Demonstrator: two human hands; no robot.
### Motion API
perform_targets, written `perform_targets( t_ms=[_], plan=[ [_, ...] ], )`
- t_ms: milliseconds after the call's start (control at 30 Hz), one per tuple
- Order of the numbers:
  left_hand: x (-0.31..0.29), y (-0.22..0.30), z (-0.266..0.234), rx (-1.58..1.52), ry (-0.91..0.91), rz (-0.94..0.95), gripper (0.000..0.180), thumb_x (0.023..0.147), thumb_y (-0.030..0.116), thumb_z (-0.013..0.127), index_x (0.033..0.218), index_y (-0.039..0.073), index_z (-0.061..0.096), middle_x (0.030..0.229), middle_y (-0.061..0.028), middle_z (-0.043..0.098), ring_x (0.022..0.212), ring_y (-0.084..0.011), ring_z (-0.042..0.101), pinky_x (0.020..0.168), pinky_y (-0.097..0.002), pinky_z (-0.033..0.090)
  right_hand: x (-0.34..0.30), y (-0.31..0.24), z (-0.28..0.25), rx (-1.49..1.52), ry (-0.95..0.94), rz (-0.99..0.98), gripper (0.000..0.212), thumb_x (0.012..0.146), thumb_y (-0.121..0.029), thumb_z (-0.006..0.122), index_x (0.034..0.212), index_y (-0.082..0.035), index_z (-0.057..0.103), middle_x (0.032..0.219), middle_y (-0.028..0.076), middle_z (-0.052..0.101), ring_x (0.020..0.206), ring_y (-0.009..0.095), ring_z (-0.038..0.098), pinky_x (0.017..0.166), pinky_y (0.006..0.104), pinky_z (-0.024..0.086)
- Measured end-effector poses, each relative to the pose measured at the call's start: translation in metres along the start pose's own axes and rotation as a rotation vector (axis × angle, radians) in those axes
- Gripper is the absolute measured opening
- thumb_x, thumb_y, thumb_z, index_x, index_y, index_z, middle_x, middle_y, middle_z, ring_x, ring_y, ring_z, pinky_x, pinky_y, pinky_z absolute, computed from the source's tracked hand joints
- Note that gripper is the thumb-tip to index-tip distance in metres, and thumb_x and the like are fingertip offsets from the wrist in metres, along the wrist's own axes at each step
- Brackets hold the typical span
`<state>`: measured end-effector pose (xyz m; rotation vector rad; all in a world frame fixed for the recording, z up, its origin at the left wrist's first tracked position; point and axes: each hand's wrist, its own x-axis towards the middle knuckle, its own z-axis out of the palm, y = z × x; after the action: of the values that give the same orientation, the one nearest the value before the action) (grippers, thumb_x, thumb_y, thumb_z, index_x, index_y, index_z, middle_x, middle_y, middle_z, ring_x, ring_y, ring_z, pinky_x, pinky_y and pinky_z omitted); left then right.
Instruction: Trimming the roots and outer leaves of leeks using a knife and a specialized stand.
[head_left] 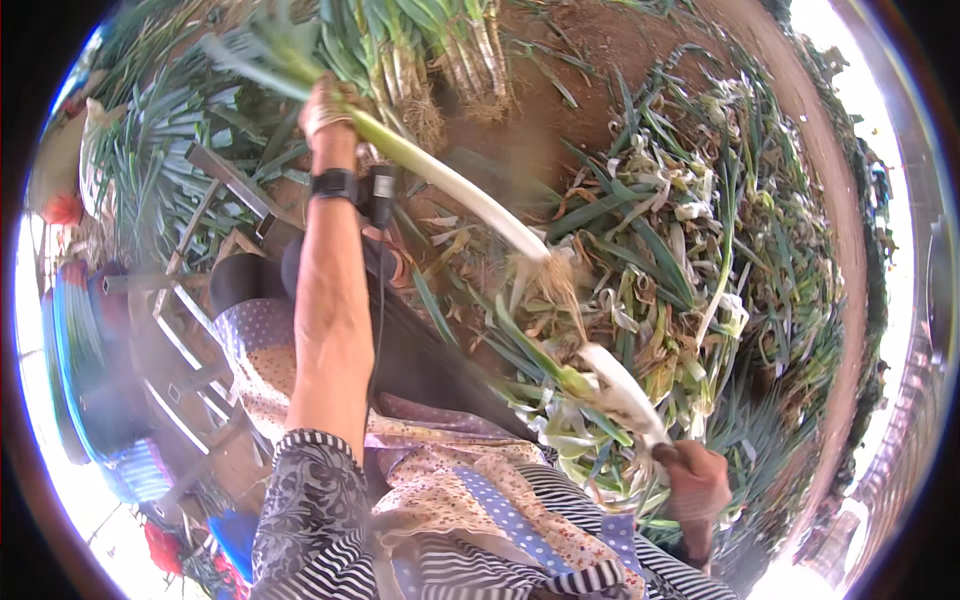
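In my left hand (327, 108), closed and raised toward the far side, is a long leek (470, 200). Its green leaves point to the far left, and its white shank slants down to the right, ending in stringy roots. At the lower right my right hand (693, 482) is closed on the end of a white and green strip of leek peel (620, 390). The peel's other end reaches up to the root tips and seems to touch them. Motion blurs the right fingers a little.
Beyond my left hand stand bundled leeks (470, 60), roots down on brown soil. A large heap of stripped leek leaves (690, 230) spreads on the right. More green leaves (150, 160) lie at the left, by a metal frame (235, 180). A patterned apron (480, 500) covers my lap.
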<state>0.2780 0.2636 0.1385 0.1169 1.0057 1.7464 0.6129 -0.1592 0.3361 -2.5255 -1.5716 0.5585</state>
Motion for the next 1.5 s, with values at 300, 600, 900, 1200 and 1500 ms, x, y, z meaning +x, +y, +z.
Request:
perform_targets(
  t_ms=[300,600,900,1200,1500],
  plan=[
    [-0.062,-0.002,0.03,-0.187,-0.33,-0.06,0.03,0.085,0.032,0.064,0.086,0.007,0.048,0.064,-0.0029,0.05,0.052,-0.0144,0.048,0.049,-0.0281,0.044,0.082,0.046,0.058,-0.431,0.298,-0.006,0.046,0.068,-0.034,0.075,0.099,-0.004,0.058,0.086,0.013,0.059,0.081,0.03,0.057,0.069,0.0415,0.046],
    [-0.118,-0.008,0.032,-0.199,-0.745,-0.231,0.067,0.074,0.05,0.07,0.126,0.013,0.048,0.086,-0.0046,0.059,0.076,-0.0192,0.058,0.071,-0.0351,0.051,0.165,-0.065,0.119,-0.167,0.299,-0.47,0.072,0.072,-0.057,0.067,0.118,-0.004,0.052,0.092,0.015,0.062,0.083,0.031,0.061,0.075,0.0377,0.049],
    [-0.112,-0.009,0.04,-0.181,-0.824,-0.231,0.069,0.078,0.042,0.069,0.132,0.009,0.042,0.124,-0.0031,0.049,0.114,-0.0205,0.043,0.1,-0.0393,0.032,0.161,-0.042,0.178,0.298,0.414,-0.28,0.037,0.077,-0.031,0.072,0.102,-0.006,0.064,0.082,0.014,0.065,0.073,0.028,0.063,0.066,0.0354,0.048],
    [-0.111,-0.013,0.041,0.006,-0.655,-0.209,0.037,0.079,0.011,0.062,0.114,0.002,0.05,0.097,-0.0083,0.058,0.089,-0.022,0.058,0.068,-0.0359,0.049,0.161,-0.039,0.171,0.139,0.62,-0.275,0.042,0.069,-0.031,0.077,0.1,-0.005,0.064,0.088,0.014,0.065,0.079,0.032,0.062,0.069,0.04,0.048],
    [-0.108,-0.015,0.036,0.174,-0.553,-0.178,0.036,0.076,0.001,0.063,0.111,-0.002,0.052,0.087,-0.0103,0.063,0.071,-0.0236,0.063,0.051,-0.0342,0.051,0.155,-0.04,0.182,0.18,0.553,-0.258,0.036,0.071,-0.024,0.076,0.097,-0.004,0.065,0.083,0.014,0.064,0.073,0.031,0.062,0.064,0.0372,0.048]
  ],
)
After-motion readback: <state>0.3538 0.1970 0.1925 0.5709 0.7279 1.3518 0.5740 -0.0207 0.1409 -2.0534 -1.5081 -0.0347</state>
